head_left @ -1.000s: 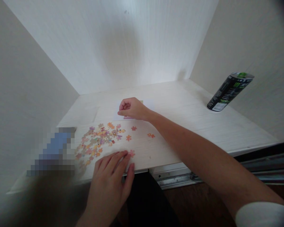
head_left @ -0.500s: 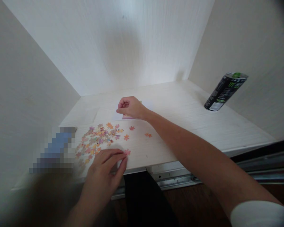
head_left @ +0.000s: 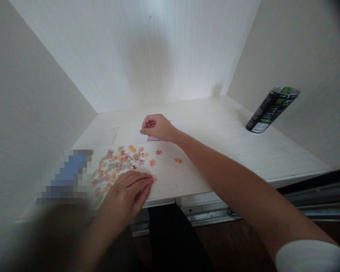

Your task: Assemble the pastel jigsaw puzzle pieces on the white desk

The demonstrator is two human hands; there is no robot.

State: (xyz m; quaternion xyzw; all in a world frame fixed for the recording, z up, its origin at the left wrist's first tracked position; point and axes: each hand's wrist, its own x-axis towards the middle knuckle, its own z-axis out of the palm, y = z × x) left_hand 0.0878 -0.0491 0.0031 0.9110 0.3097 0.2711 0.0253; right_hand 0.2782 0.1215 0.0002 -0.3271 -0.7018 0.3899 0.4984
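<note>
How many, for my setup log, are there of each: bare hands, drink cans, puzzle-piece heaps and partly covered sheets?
Bare hands (left hand, right hand): 2
Drink can: 1
Puzzle-piece heap: 1
Partly covered sheet: 1
Total: 5
Heaped pieces overlap too much to count singly.

I am seeing jigsaw pieces [head_left: 110, 166] that are looking like thin printed card, mostly matt; the sheet [head_left: 178, 124] behind them is passing for smooth, flat paper; the energy drink can [head_left: 269, 111] is showing shiny bare metal at its top and a smooth, dark printed wall; the tabletop [head_left: 229, 147] and back panel [head_left: 187, 56] are carrying pale, streaky wood grain, the panel catching a soft sheen; I am reading the rail [head_left: 204, 218] as speckled metal, the floor [head_left: 223, 241] as dark wood, the sleeve [head_left: 311, 257] as matt cloth.
</note>
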